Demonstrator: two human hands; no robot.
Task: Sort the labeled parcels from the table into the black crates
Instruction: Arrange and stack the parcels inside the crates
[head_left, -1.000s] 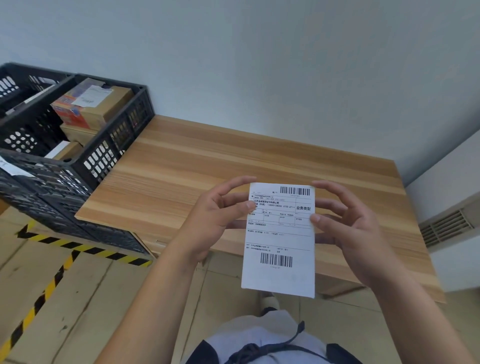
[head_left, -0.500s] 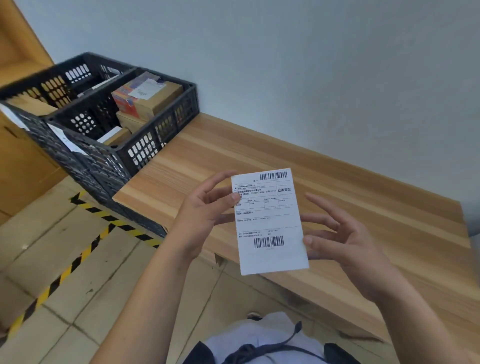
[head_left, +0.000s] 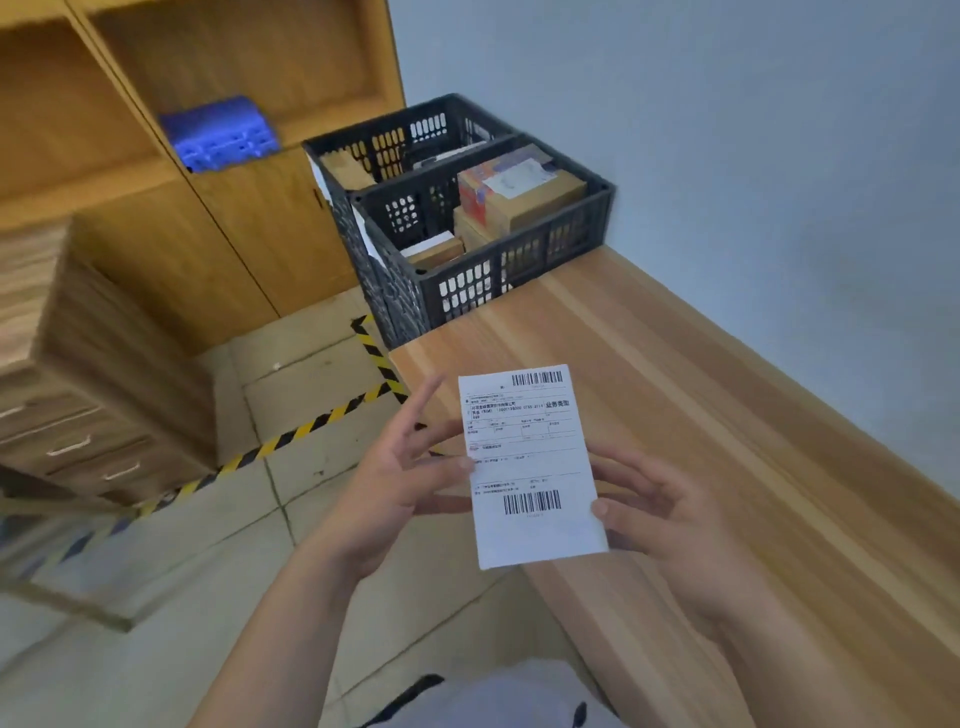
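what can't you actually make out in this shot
Head view only:
- Fine print on the white label: too small to read.
- Fingers of the left hand and right hand behind the label: hidden by the sheet.
- Lower contents of the near black crate: covered by the top parcel.
- Far black crate: inside mostly blocked by its walls.
- Blue object on the shelf: blurred.

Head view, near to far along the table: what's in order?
Right hand → white shipping label → bare wooden table → near black crate with cardboard parcels → far black crate.
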